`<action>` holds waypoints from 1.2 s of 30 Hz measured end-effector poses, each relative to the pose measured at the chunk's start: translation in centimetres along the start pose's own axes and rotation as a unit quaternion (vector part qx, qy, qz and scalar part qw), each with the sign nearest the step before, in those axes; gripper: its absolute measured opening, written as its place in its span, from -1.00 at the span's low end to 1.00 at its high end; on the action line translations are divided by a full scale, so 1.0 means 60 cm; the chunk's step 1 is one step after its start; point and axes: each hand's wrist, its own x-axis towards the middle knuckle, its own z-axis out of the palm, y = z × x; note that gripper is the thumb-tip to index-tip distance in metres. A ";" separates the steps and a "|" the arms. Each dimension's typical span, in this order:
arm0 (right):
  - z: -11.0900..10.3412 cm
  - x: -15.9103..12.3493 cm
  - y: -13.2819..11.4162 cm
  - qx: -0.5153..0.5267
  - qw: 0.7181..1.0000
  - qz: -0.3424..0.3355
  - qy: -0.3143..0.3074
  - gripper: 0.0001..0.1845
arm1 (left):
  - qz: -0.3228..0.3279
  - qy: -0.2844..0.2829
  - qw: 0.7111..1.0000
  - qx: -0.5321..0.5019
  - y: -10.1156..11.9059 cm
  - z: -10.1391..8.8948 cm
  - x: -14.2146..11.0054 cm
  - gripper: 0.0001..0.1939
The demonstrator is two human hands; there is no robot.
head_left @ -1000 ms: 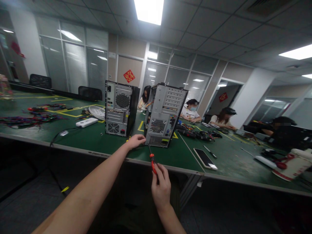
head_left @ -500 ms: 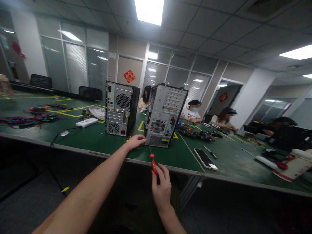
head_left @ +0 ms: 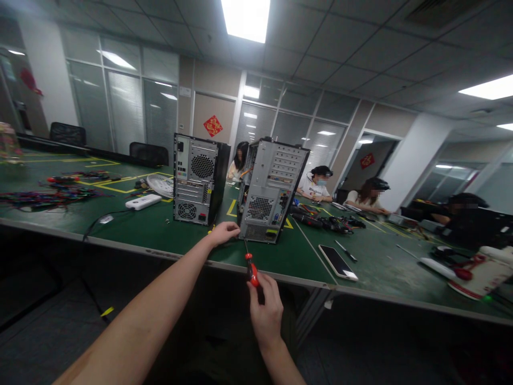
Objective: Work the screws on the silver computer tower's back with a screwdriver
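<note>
A computer tower case (head_left: 265,187) stands upright near the table's front edge, its grey back panel facing me. My right hand (head_left: 266,302) is closed round the red-and-black handle of a screwdriver (head_left: 251,270). Its thin shaft points up to the case's lower left corner; whether the tip sits in a screw is too small to tell. My left hand (head_left: 225,233) is beside that same corner, fingers pinched together with their tips touching the edge. Whatever is between those fingertips is hidden. Left of it stands a second computer tower (head_left: 195,179), also back panel forward.
On the green table (head_left: 224,259) lie a phone (head_left: 337,262), a pen (head_left: 345,250), a white power strip (head_left: 143,201) and bundled wires (head_left: 44,198). Black cables (head_left: 328,221) lie right of the case. Several people sit beyond, one person (head_left: 318,184) wearing a mask.
The screwdriver's handle has turned and tilted slightly to the left, and my right fingers have shifted on its end. My left hand and both towers have stayed put.
</note>
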 end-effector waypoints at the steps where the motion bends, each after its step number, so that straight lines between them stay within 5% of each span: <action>1: 0.000 -0.001 0.002 -0.003 1.000 -0.005 -0.005 -0.69 | 0.001 0.000 1.000 0.002 -0.001 0.000 0.001 -0.69; 20: 0.001 -0.002 0.004 -0.023 1.000 -0.015 -0.006 -0.62 | 0.005 0.004 1.000 0.017 -0.003 0.000 0.003 -0.72; 27: -0.003 0.001 0.000 0.003 0.999 0.031 -0.007 -0.81 | 0.005 0.000 1.000 0.013 -0.005 0.000 0.003 -0.71; 36: 0.001 -0.002 0.004 -0.015 1.000 0.008 0.006 -0.71 | 0.011 -0.005 1.000 0.011 -0.004 -0.001 0.004 -0.69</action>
